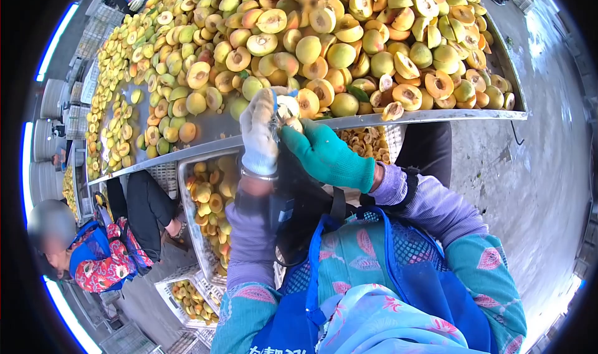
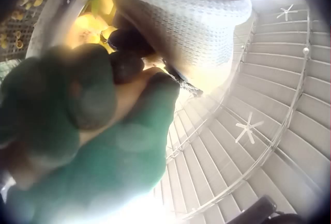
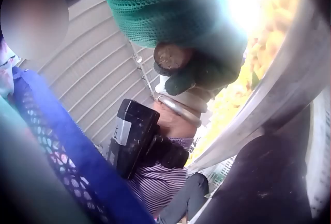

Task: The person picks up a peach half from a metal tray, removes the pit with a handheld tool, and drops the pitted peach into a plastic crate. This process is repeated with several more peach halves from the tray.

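My left hand (image 1: 258, 133), in a white knit glove, is raised at the near rim of a metal table. Its fingers hold a pale roundish piece (image 1: 288, 107), largely covered by the gloves; I cannot tell whether it is a peach half. Close against it, my right hand (image 1: 330, 155) in a green glove grips a knife by its wooden handle. The handle's butt end (image 3: 170, 57) pokes out of the green fist in the right wrist view. A narrow dark blade (image 2: 183, 82) reaches toward the white glove in the left wrist view.
Halved and whole yellow peaches (image 1: 324, 55) heap the metal table (image 1: 436, 115). Below its rim stand a crate of peaches (image 1: 208, 214) and a crate of small brownish pieces (image 1: 364, 143). Another crate (image 1: 187, 301) sits lower left. Someone in a red floral top (image 1: 103, 264) sits at left.
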Demonstrator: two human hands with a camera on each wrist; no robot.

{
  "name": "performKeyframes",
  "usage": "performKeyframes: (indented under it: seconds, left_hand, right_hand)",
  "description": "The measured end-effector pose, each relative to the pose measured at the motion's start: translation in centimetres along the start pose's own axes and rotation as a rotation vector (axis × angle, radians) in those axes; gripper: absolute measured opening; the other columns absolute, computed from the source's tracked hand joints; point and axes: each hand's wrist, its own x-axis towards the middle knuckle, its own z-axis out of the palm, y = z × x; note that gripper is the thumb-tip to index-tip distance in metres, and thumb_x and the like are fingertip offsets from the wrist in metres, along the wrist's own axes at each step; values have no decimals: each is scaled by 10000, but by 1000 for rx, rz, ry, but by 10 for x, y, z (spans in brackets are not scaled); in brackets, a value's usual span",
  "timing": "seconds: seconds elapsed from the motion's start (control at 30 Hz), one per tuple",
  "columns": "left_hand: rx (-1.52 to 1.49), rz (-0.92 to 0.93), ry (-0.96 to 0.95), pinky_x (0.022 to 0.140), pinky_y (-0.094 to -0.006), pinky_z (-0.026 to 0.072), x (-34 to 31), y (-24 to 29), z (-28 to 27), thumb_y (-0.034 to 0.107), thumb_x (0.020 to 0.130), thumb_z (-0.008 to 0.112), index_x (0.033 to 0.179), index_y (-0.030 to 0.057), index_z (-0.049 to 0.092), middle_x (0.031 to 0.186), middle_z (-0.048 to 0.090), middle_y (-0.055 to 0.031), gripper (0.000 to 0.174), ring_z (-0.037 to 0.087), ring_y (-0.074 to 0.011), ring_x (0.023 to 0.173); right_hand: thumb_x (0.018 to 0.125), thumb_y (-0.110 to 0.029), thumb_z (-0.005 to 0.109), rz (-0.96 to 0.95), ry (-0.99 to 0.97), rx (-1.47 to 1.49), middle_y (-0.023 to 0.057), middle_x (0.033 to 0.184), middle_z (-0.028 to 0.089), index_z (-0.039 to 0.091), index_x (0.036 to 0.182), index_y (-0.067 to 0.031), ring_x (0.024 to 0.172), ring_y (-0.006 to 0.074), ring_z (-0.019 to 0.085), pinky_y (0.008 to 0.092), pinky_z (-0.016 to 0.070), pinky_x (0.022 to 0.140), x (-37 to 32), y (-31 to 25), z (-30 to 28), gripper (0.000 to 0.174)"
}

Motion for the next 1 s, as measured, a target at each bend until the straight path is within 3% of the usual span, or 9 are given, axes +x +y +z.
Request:
performKeyframes:
  seconds: [0.17,0.27,0.3,0.37,0.57,0.6,0.7,0.8,1.0]
  left_hand:
    - [860,421,-178,822,-444,511,-11,-30,-28,166,894,546,1184,14,596,1144,625,-177,332,594,-365,978]
    - [185,317,56,629,-280,488,0,-35,14,201,963,514,1003,22,615,939,604,-48,209,581,-154,761]
    - [-3,140,115,606,-267,477,2,-24,28,203,962,516,935,32,601,885,599,-36,192,573,-137,732]
    - [-288,-61,167,569,-249,463,4,-14,38,195,953,527,843,44,576,796,591,-23,193,561,-110,678]
    - [-368,-389,-198,593,-301,530,37,-34,37,162,933,562,925,-16,588,774,637,-110,180,630,-202,644]
    - [-362,-337,-136,580,-296,525,40,-40,43,162,931,566,912,-18,594,758,636,-109,183,624,-198,625]
    - [-309,-264,-35,546,-281,507,40,-37,62,163,926,575,882,-25,604,726,635,-105,195,609,-182,580]
    - [-249,-258,-96,509,-261,476,35,-14,77,165,925,578,870,-34,602,718,631,-99,208,582,-156,543]
    - [-158,-291,-196,511,-255,463,37,5,85,165,927,583,891,-19,624,731,636,-82,192,562,-128,561]
  right_hand:
    - [984,-313,492,282,-297,-345,244,702,612,618,1043,13,512,397,554,483,402,477,-8,-17,-22,354]
    - [996,-420,454,-79,124,77,82,603,566,608,1153,-35,554,184,593,400,454,499,-4,39,4,443]
    - [986,-489,448,554,-272,159,61,702,601,620,1044,-26,697,128,597,336,488,619,-5,-22,-33,498]
    - [973,-533,442,508,-269,169,50,763,604,619,982,-34,768,91,573,290,486,687,-10,-20,-39,530]
    - [982,-555,386,-23,146,142,10,593,566,630,848,-91,456,149,531,284,413,409,-17,2,-26,541]
    - [981,-557,389,431,-3,245,56,701,623,641,932,-39,558,169,572,307,436,480,-27,-21,-39,578]
    - [1001,-505,388,488,92,93,86,810,631,625,1026,-16,628,152,568,324,439,518,-24,-26,-42,544]
    - [1022,-439,382,-266,105,-908,122,891,624,590,1113,-19,666,146,558,340,447,533,-10,104,-49,477]
    - [1031,-396,381,81,300,240,118,912,626,558,1178,-28,767,177,571,338,479,648,-23,9,-38,433]
